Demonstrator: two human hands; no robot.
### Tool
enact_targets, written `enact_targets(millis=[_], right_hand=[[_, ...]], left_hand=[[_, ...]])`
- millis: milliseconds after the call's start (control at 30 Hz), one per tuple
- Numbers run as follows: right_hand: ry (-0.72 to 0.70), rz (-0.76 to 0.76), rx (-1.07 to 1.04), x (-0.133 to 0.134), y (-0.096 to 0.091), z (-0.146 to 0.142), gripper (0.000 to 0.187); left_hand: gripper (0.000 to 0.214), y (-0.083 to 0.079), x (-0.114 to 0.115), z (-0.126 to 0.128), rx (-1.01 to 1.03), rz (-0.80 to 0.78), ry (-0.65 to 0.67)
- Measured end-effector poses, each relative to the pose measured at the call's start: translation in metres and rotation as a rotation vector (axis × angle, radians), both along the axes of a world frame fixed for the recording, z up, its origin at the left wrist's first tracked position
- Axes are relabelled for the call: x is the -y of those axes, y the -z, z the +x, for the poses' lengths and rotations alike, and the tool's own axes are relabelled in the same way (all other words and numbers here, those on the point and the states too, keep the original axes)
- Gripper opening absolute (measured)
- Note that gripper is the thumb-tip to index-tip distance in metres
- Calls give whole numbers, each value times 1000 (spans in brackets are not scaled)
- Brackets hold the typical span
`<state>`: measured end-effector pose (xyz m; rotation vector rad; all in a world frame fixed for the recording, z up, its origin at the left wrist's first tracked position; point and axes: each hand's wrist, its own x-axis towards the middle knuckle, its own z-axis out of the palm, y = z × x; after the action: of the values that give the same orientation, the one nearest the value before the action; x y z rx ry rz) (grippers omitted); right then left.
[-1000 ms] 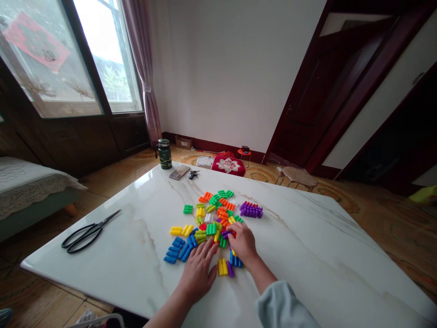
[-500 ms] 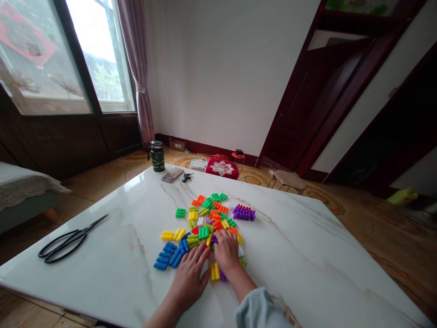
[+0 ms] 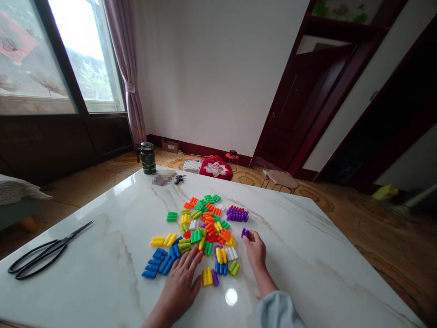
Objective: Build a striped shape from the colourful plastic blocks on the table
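Observation:
Between the thumb and fingers of my right hand (image 3: pixel 255 249) is a small purple toy block (image 3: pixel 245 233), held to the right of the pile. My left hand (image 3: pixel 183 279) lies with fingers stretched at the near edge of the colourful blocks, its fingertips by the olive-green block (image 3: pixel 185 245). Blue blocks (image 3: pixel 155 263) sit just left of it. A yellow block (image 3: pixel 207 276) and a purple piece lie to its right. Beyond my right hand stands a joined group of purple blocks (image 3: pixel 237 213) with red tops. Orange, green, white and yellow blocks fill the pile's middle.
Large black-handled scissors (image 3: pixel 51 253) lie on the left of the white marbled table (image 3: pixel 112 282). A dark green flask (image 3: pixel 148 158), a blurred flat object (image 3: pixel 164 177) and keys (image 3: pixel 179 179) are at the far corner. A stool (image 3: pixel 282 179) stands on the floor beyond.
My right hand has left the pile and moved right, now with a purple block in its fingers. My left hand stays by the pile. The view has shifted slightly.

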<state>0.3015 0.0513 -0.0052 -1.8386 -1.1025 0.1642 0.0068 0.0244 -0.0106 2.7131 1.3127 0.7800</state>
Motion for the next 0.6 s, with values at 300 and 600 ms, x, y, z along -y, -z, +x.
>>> enact_targets(millis=[300, 600], right_hand=[[113, -66, 83, -27, 8, 32, 24], [169, -145, 107, -48, 6, 30, 23]], left_hand=[[56, 4, -2, -1, -18, 56, -10], [56, 3, -2, 0, -41, 45, -13]])
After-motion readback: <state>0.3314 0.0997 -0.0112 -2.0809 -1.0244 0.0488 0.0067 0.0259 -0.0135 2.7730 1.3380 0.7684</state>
